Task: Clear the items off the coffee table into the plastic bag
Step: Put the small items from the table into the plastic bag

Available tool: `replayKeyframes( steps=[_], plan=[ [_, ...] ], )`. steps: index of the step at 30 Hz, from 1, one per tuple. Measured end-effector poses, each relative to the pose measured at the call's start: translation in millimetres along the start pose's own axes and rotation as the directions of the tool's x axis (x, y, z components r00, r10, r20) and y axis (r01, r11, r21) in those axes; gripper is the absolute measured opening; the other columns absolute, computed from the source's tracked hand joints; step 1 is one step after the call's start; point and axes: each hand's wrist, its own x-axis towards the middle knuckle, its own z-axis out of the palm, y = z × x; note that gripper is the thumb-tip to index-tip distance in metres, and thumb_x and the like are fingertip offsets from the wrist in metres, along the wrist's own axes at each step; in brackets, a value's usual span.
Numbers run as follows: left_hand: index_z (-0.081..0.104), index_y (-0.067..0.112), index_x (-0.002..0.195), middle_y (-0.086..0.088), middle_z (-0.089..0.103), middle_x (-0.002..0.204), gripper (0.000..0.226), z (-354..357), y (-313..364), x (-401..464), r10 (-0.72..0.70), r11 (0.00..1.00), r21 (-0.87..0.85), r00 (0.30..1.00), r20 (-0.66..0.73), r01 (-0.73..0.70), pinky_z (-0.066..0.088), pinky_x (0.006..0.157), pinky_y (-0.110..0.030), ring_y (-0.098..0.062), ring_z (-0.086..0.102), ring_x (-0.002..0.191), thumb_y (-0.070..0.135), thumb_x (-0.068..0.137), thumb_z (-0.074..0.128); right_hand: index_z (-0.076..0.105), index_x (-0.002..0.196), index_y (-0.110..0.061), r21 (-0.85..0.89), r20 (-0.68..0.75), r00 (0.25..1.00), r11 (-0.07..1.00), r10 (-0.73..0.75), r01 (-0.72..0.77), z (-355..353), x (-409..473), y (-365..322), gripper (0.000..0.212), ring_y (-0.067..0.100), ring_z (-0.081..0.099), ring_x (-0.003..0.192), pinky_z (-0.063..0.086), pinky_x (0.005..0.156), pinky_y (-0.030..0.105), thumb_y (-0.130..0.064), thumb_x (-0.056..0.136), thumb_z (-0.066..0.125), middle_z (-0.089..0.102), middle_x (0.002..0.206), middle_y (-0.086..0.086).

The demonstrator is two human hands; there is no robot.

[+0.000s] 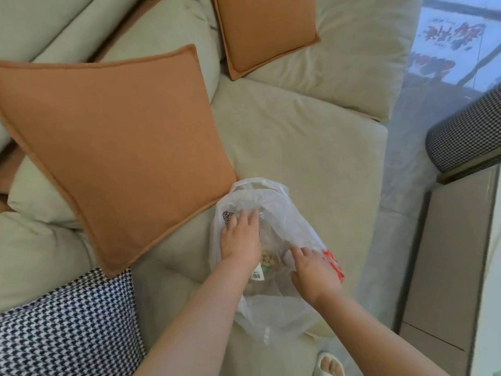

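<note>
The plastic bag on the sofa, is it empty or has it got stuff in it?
Not empty: the plastic bag shows packaged snacks through its film.

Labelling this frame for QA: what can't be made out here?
- Coffee table: not identifiable in the head view.
- Contents of the plastic bag: blurred by film, covered by left hand and right hand.
- Right hand's fingertips: hidden in folds, grip unclear.
- Slippered foot: cut off by bottom edge.

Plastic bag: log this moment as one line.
plastic bag lying on sofa seat | left hand flat on bag | right hand touching bag | snack packets inside
</note>
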Motion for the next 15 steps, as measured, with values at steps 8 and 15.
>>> replayKeyframes(
  steps=[8,15],
  plan=[
    [0.055,0.012,0.124,-0.010,0.049,0.138,0.034,-1,28,-14,0.004,0.987,0.154,0.981,0.194,-0.035,0.036,0.103,-0.043,-0.031,0.043,0.128,0.018,0.093,0.045,0.036,0.138,-0.018,0.004,-0.038,0.999,1.000,-0.025,0.025,-2,-8,24,0.046,0.026,0.041,0.128,0.033,0.104,0.032,-0.019,0.093,0.045,0.049,0.134,0.002],
    [0.060,0.016,0.115,-0.007,0.063,0.117,0.029,-7,72,-30,0.127,0.982,0.111,0.972,0.197,-0.151,0.042,0.090,-0.037,-0.028,0.055,0.112,0.019,0.091,0.045,0.031,0.142,-0.016,0.057,-0.052,0.996,0.996,0.072,-0.070,-13,-37,51,0.047,0.026,0.043,0.125,0.038,0.098,0.035,-0.022,0.096,0.040,0.046,0.138,0.003]
  ],
)
